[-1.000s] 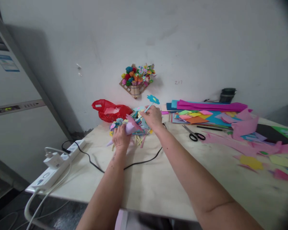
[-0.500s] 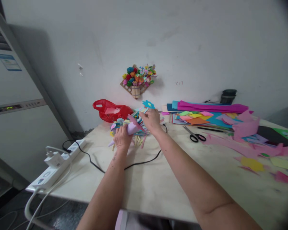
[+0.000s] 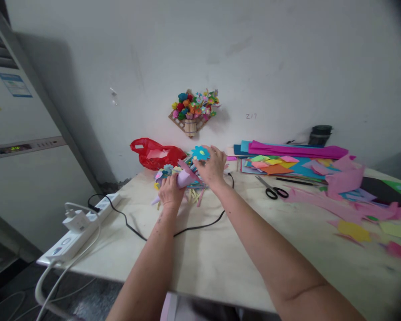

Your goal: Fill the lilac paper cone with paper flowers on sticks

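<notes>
My left hand (image 3: 171, 191) is wrapped round a light purple paper cone (image 3: 184, 179) with a pink edge, its pointed end low and to the left. My right hand (image 3: 213, 166) pinches a blue paper flower (image 3: 200, 153) with a yellow-green centre, just above and to the right of the cone's mouth. The flower's stem is hidden. Behind and left of my left hand lie several paper flowers (image 3: 167, 169). Thin paper strips (image 3: 194, 197) stick out on the table below and behind the cone.
A red plastic bag (image 3: 155, 154) sits at the wall. Black-handled scissors (image 3: 276, 192), a black pencil (image 3: 294, 181), folded paper sheets (image 3: 297, 150) and pink scraps (image 3: 345, 180) lie on the right. A black cable (image 3: 200, 228) crosses the table from a power strip (image 3: 80, 238).
The blue flower has come down and left, closer to the cone, and its front now turns more toward me. My left hand and the cone have stayed nearly still.
</notes>
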Motion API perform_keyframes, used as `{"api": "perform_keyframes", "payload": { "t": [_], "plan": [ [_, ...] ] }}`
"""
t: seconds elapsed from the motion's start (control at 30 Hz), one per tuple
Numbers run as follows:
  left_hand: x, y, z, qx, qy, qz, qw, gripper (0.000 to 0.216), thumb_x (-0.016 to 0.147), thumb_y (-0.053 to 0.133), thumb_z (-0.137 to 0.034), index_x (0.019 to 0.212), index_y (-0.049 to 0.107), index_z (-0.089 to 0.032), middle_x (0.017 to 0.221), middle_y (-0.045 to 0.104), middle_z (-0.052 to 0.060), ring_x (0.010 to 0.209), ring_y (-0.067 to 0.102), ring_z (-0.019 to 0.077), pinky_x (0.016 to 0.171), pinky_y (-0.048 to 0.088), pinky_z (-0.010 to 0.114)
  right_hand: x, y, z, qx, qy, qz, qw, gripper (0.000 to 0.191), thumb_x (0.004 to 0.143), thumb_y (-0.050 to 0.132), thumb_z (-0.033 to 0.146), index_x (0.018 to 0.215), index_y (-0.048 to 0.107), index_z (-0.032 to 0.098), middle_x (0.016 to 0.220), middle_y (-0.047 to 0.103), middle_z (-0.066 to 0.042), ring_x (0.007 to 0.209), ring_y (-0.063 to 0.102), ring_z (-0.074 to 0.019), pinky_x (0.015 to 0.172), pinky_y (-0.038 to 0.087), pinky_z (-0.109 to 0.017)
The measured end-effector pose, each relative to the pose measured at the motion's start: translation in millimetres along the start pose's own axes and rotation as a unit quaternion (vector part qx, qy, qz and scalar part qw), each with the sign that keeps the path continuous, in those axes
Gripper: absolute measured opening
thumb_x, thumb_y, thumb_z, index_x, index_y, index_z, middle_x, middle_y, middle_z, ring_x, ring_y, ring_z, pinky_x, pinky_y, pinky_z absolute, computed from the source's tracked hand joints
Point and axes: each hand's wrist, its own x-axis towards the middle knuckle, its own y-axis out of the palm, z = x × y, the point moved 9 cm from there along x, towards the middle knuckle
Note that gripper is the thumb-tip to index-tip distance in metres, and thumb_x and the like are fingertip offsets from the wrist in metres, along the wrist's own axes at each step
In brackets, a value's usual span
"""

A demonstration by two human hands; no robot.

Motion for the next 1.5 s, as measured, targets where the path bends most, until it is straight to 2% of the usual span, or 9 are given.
{"api": "perform_keyframes", "payload": {
  "t": [0.13, 0.4, 0.73, 0.87, 0.97, 1.03, 1.23, 1.4, 1.5],
  "plan": [
    [0, -1, -2, -0.002, 0.001, 0.005, 1.000, 0.044, 0.071, 0.069, -0.035, 0.111, 0.063, -0.018, 0.101, 0.068, 0.011, 0.094, 0.060, 0.0280, 0.080, 0.046, 0.035, -4, 7, 1, 0.005, 0.000, 0.021, 1.000, 0.037, 0.080, 0.059, 0.033, 0.114, 0.063, 0.020, 0.125, 0.062, -0.011, 0.128, 0.042, -0.0296, 0.111, 0.019, -0.056],
    [-1, 0, 1, -0.001, 0.006, -0.008, 1.000, 0.042, 0.071, 0.069, -0.034, 0.109, 0.063, -0.019, 0.099, 0.069, 0.010, 0.094, 0.061, 0.0283, 0.079, 0.046, 0.034, -7, 11, 6, -0.006, -0.035, 0.039, 0.999, 0.034, 0.078, 0.061, 0.033, 0.110, 0.066, 0.021, 0.129, 0.058, -0.010, 0.135, 0.034, -0.0296, 0.113, 0.011, -0.057],
    [-2, -1, 4, -0.016, 0.013, -0.042, 0.999, 0.042, 0.070, 0.068, -0.034, 0.109, 0.063, -0.018, 0.098, 0.068, 0.011, 0.095, 0.060, 0.0289, 0.080, 0.045, 0.035, -2, 10, -7, 0.034, 0.030, 0.031, 0.999, 0.034, 0.080, 0.061, 0.038, 0.111, 0.065, 0.024, 0.118, 0.064, -0.011, 0.131, 0.039, -0.0294, 0.110, 0.016, -0.060],
    [-2, -2, 3, -0.019, 0.019, -0.050, 0.998, 0.043, 0.070, 0.068, -0.036, 0.108, 0.063, -0.018, 0.097, 0.069, 0.011, 0.093, 0.061, 0.0288, 0.080, 0.045, 0.035, -1, 6, 0, 0.013, 0.008, 0.040, 0.999, 0.030, 0.077, 0.065, 0.035, 0.105, 0.067, 0.022, 0.128, 0.059, -0.011, 0.133, 0.037, -0.0308, 0.111, 0.014, -0.061],
    [-2, -1, 6, -0.022, 0.009, -0.052, 0.998, 0.043, 0.069, 0.068, -0.038, 0.107, 0.063, -0.018, 0.097, 0.068, 0.011, 0.093, 0.061, 0.0287, 0.078, 0.045, 0.035, -2, 7, 5, -0.004, -0.020, 0.061, 0.998, 0.017, 0.077, 0.066, 0.035, 0.086, 0.072, 0.022, 0.135, 0.054, -0.008, 0.136, 0.031, -0.0323, 0.111, 0.009, -0.062],
    [-3, 1, 9, -0.026, 0.000, -0.051, 0.998, 0.043, 0.070, 0.067, -0.039, 0.108, 0.063, -0.019, 0.098, 0.068, 0.012, 0.093, 0.060, 0.0286, 0.078, 0.045, 0.035, -2, 10, 7, -0.008, -0.036, 0.076, 0.996, 0.018, 0.077, 0.065, 0.039, 0.077, 0.072, 0.023, 0.141, 0.048, -0.005, 0.138, 0.027, -0.0331, 0.111, 0.009, -0.062],
    [-3, -3, 16, -0.032, -0.031, -0.052, 0.998, 0.045, 0.068, 0.069, -0.035, 0.109, 0.062, -0.019, 0.103, 0.067, 0.011, 0.097, 0.060, 0.0285, 0.079, 0.046, 0.035, 3, 12, 5, -0.004, -0.073, 0.107, 0.992, 0.024, 0.074, 0.065, 0.035, 0.095, 0.072, 0.025, 0.152, 0.032, -0.004, 0.139, 0.024, -0.0322, 0.111, 0.014, -0.058],
    [-2, -7, 17, -0.037, -0.031, -0.074, 0.996, 0.045, 0.069, 0.068, -0.031, 0.111, 0.062, -0.018, 0.102, 0.066, 0.012, 0.102, 0.058, 0.0299, 0.086, 0.044, 0.037, 2, -8, 23, -0.012, -0.129, 0.053, 0.990, 0.033, 0.076, 0.063, 0.037, 0.105, 0.068, 0.022, 0.142, 0.046, -0.007, 0.130, 0.036, -0.0293, 0.112, 0.015, -0.051],
    [-2, -6, 17, -0.025, -0.023, -0.084, 0.996, 0.046, 0.070, 0.067, -0.030, 0.113, 0.061, -0.017, 0.103, 0.065, 0.013, 0.103, 0.057, 0.0306, 0.089, 0.043, 0.039, -1, -14, 33, -0.034, -0.126, 0.047, 0.990, 0.028, 0.080, 0.058, 0.035, 0.100, 0.069, 0.019, 0.122, 0.061, -0.010, 0.113, 0.050, -0.0277, 0.101, 0.033, -0.042]
  ]
}}
